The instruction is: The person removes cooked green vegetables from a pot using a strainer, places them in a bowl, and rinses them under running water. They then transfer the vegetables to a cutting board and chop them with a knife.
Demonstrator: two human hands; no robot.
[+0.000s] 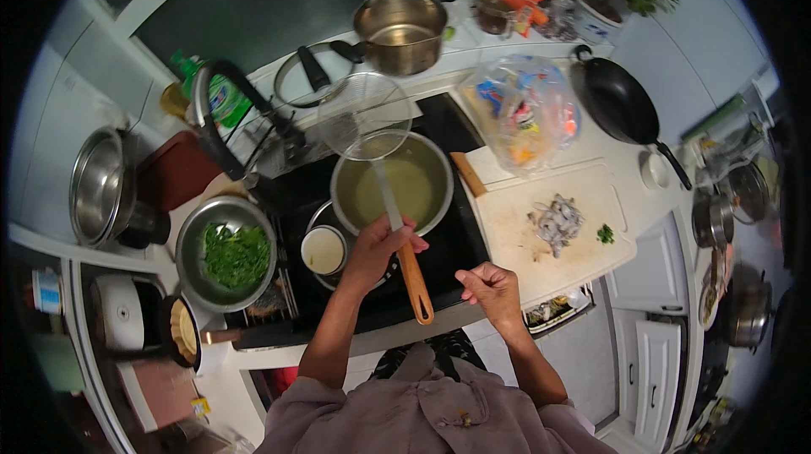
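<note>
My left hand [375, 259] grips the wooden handle of a wire mesh skimmer [415, 276] near its metal neck. The skimmer's round mesh overlaps the far rim of a metal pot [445, 191] holding yellowish liquid; its height above the pot cannot be told. My right hand [491, 292] is closed with its fingers curled, right of the skimmer handle, and no held thing shows in it. A white cutting board [513, 264] on the right bears chopped grayish pieces [557, 223] and a little pile of chopped greens [605, 234].
A metal bowl of leafy greens [234, 257] and a white cup [323, 250] stand left of the pot. A cleaver [497, 170] lies by the board. Beyond are a plastic bag of packages [526, 112], a black frying pan [618, 99], a saucepan [405, 58] and a black faucet [212, 118].
</note>
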